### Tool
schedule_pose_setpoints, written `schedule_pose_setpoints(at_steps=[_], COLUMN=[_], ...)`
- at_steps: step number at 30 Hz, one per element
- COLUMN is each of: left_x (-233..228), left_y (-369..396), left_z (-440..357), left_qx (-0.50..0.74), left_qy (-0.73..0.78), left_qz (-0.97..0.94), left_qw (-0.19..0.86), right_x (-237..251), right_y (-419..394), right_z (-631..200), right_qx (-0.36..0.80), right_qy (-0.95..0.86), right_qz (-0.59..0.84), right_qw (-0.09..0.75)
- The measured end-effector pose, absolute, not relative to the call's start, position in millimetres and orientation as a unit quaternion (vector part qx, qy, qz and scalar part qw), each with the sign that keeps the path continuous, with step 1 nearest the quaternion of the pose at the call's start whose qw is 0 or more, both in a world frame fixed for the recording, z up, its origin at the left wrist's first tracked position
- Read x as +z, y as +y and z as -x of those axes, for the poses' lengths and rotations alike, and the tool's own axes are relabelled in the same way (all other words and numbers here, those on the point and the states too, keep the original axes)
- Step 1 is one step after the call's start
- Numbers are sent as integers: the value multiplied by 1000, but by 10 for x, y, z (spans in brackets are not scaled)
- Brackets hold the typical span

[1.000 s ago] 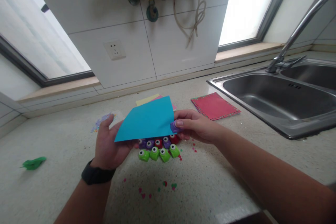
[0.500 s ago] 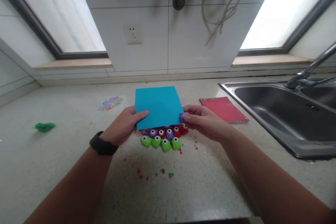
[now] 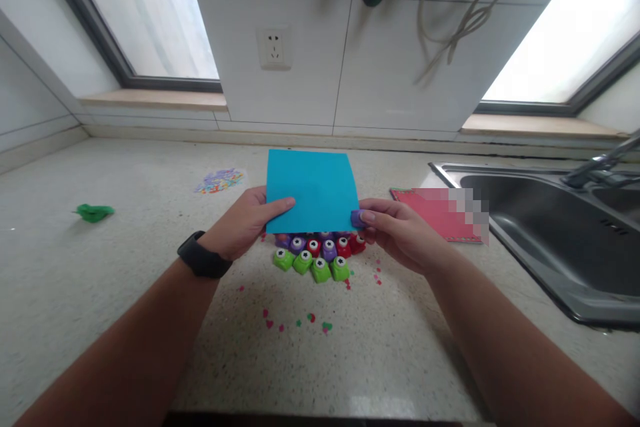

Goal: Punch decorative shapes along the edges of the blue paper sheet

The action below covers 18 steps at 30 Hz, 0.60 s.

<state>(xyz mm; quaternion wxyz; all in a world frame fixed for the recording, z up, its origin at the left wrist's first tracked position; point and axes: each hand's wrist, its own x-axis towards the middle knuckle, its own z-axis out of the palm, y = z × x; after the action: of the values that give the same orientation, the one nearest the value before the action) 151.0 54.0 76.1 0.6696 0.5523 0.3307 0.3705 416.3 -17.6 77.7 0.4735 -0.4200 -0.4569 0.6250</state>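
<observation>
My left hand (image 3: 243,225) pinches the lower left corner of a blue paper sheet (image 3: 311,189), held above the speckled counter (image 3: 100,280). At the sheet's lower right corner, my right hand (image 3: 397,232) grips a small purple punch (image 3: 357,218) clamped over the paper's edge. A black watch (image 3: 203,256) sits on my left wrist. Just below the sheet, several small green, purple and red punches (image 3: 318,256) lie in two rows on the counter.
Small red and green paper bits (image 3: 300,320) dot the counter in front. A red sheet (image 3: 430,210) lies right, beside a steel sink (image 3: 560,227). A heap of coloured cut-outs (image 3: 220,181) and a green scrap (image 3: 94,212) lie left. A wall socket (image 3: 273,47) is behind.
The blue sheet has swung from tilted to square and upright between my hands. My left hand shifted from under the sheet to its lower left corner. The view has turned left.
</observation>
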Motion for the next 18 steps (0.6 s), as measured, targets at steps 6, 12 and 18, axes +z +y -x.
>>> schedule_pose_setpoints(at_steps=[6,12,18], left_x=[726,753,755], left_y=[552,523,512], left_z=[-1519,-1549,-1581], left_qx=[385,399,403], left_qy=[339,360,364], left_qz=[-569,-538,-548], left_qw=[643,650,636], right_x=[820,799,773], right_y=[-184,-188,-173], right_z=[-4140,-4152,-4151], right_qx=[634,642,646], right_qy=[-444,-433,-425], right_qz=[412,401,397], right_qw=[482,491,495])
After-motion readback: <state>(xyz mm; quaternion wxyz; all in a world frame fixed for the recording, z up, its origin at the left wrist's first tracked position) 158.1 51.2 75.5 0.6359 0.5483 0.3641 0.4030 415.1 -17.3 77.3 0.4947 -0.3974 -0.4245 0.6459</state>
